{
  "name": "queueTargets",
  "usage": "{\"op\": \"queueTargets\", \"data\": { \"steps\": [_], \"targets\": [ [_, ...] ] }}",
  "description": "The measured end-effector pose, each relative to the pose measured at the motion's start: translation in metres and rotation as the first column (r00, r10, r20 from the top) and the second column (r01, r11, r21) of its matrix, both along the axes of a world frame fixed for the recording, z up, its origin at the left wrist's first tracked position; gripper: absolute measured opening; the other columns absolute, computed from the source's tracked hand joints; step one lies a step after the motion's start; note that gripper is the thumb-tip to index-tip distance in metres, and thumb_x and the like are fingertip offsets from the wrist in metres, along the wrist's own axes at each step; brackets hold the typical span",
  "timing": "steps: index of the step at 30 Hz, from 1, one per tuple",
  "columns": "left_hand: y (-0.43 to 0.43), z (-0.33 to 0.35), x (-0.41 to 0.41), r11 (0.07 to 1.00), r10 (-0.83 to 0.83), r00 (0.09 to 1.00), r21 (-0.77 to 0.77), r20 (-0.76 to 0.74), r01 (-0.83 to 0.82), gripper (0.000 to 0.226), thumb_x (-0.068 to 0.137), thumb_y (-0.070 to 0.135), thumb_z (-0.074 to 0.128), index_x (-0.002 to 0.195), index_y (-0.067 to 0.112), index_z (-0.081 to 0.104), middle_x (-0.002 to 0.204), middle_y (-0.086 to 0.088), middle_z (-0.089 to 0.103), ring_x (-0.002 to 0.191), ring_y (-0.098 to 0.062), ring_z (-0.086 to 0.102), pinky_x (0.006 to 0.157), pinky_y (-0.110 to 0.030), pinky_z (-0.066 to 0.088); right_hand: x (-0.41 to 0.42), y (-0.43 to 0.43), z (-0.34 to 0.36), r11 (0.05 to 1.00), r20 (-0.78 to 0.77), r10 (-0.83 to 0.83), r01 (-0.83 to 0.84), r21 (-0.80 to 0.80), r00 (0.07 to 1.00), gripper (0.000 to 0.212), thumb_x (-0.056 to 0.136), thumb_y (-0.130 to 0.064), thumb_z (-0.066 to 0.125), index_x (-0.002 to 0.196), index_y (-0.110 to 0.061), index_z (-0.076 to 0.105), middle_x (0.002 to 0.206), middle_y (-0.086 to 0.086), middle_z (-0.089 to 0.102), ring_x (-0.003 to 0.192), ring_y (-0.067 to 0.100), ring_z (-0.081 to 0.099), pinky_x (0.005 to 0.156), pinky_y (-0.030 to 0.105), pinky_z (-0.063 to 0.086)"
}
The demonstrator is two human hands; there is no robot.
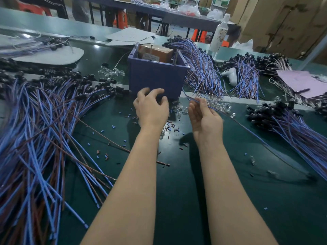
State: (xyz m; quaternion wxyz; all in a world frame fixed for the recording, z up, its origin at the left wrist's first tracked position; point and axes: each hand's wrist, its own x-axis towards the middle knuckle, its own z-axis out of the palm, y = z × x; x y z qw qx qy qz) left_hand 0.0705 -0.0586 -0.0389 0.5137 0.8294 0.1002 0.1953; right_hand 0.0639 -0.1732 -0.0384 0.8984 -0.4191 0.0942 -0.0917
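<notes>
My right hand (205, 119) is palm-up over the green table and pinches a thin blue-and-brown wire pair (247, 129) that trails off to the lower right. My left hand (150, 108) hovers with curled fingers in front of the purple plastic box (157, 76); whether it holds anything small I cannot tell. Small clear glass bulbs (219, 106) lie scattered between and beyond the hands. Tiny cut bits of wire insulation (170, 128) litter the mat beneath the wrists.
A large loose heap of blue and brown wires (40, 138) with black sockets fills the left. Finished wire bundles (203, 68) lie behind the box and another bundle (292, 126) at right. A white controller (231, 75), pink paper (300, 82) and a bottle (220, 32) sit further back.
</notes>
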Motion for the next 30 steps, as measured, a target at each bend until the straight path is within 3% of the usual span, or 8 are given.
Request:
{"op": "queueTargets", "data": {
  "steps": [3,6,13,15,17,20,23,30],
  "targets": [
    [-0.003,0.003,-0.002,0.945,-0.256,0.964,-0.193,0.07,0.265,0.017,0.092,0.026,0.06,0.101,0.016,0.07,0.093,0.006,0.067,0.089,-0.007,0.06,0.085,-0.018,0.049,-0.001,0.0,0.0,0.996,-0.029,0.07,-0.068,0.066,0.997,0.024,0.097,-0.015,0.05,0.08,-0.005,0.065,0.062,0.001,0.069,0.056,0.008,0.065,0.059,0.017,0.055],
    [-0.016,0.001,-0.007,0.788,-0.544,0.839,-0.329,0.027,0.521,0.014,0.091,0.026,0.062,0.101,0.02,0.069,0.093,0.006,0.071,0.088,-0.004,0.064,0.082,-0.016,0.05,-0.003,0.007,0.001,0.991,-0.063,0.127,-0.124,0.041,0.99,0.024,0.097,-0.018,0.049,0.081,-0.007,0.064,0.063,0.0,0.069,0.058,0.009,0.065,0.059,0.018,0.054],
    [-0.022,0.002,0.0,0.844,-0.386,0.915,-0.356,0.12,0.402,0.013,0.093,0.015,0.057,0.087,0.015,0.068,0.085,-0.008,0.07,0.082,-0.024,0.065,0.085,-0.041,0.053,-0.009,0.015,0.004,0.937,-0.16,0.094,-0.142,-0.32,0.983,0.036,0.099,-0.029,0.046,0.103,0.001,0.066,0.079,0.013,0.069,0.061,0.012,0.052,0.054,0.019,0.042],
    [-0.019,0.003,0.002,0.882,-0.29,0.946,-0.345,0.142,0.322,0.015,0.094,0.015,0.056,0.089,0.008,0.069,0.082,-0.01,0.069,0.077,-0.019,0.065,0.08,-0.038,0.054,-0.012,0.015,0.006,0.87,-0.149,0.093,-0.153,-0.469,0.984,0.036,0.099,-0.03,0.046,0.083,-0.005,0.067,0.063,0.004,0.062,0.052,0.01,0.048,0.046,0.016,0.04],
    [-0.012,0.004,0.004,0.873,-0.141,0.978,-0.447,0.154,0.196,0.019,0.096,0.014,0.053,0.095,0.003,0.068,0.073,-0.001,0.064,0.062,-0.002,0.061,0.068,-0.024,0.052,-0.013,0.011,0.004,0.625,0.024,-0.024,0.034,-0.78,0.999,0.037,0.098,-0.028,0.048,0.071,-0.008,0.063,0.06,0.002,0.058,0.054,0.013,0.05,0.051,0.023,0.043],
    [0.001,0.002,0.008,0.821,0.066,0.992,-0.571,0.11,0.009,0.021,0.099,0.018,0.047,0.085,0.016,0.063,0.071,0.006,0.06,0.062,0.001,0.057,0.07,-0.022,0.049,-0.013,0.003,0.0,0.165,0.375,-0.15,0.397,-0.903,0.915,0.026,0.098,-0.022,0.047,0.099,-0.007,0.068,0.096,0.007,0.067,0.094,0.024,0.057,0.087,0.033,0.043],
    [0.005,0.002,0.009,0.779,0.185,0.976,-0.623,0.118,-0.072,0.021,0.1,0.019,0.044,0.086,0.018,0.059,0.074,0.006,0.06,0.061,0.003,0.057,0.072,-0.023,0.049,-0.006,-0.002,-0.008,-0.054,0.212,-0.07,0.209,-0.976,0.975,0.033,0.1,-0.027,0.041,0.126,-0.014,0.058,0.129,0.003,0.058,0.126,0.022,0.044,0.112,0.037,0.024],
    [-0.005,0.005,0.006,0.774,-0.015,0.977,-0.616,0.213,0.146,0.005,0.095,0.009,0.054,0.093,0.013,0.058,0.082,0.002,0.064,0.062,0.002,0.062,0.065,-0.015,0.051,-0.011,0.002,-0.009,0.221,0.192,-0.017,0.191,-0.956,0.981,0.02,0.096,-0.016,0.051,0.099,-0.005,0.068,0.089,0.009,0.069,0.08,0.019,0.056,0.071,0.024,0.037]
  ]
}}
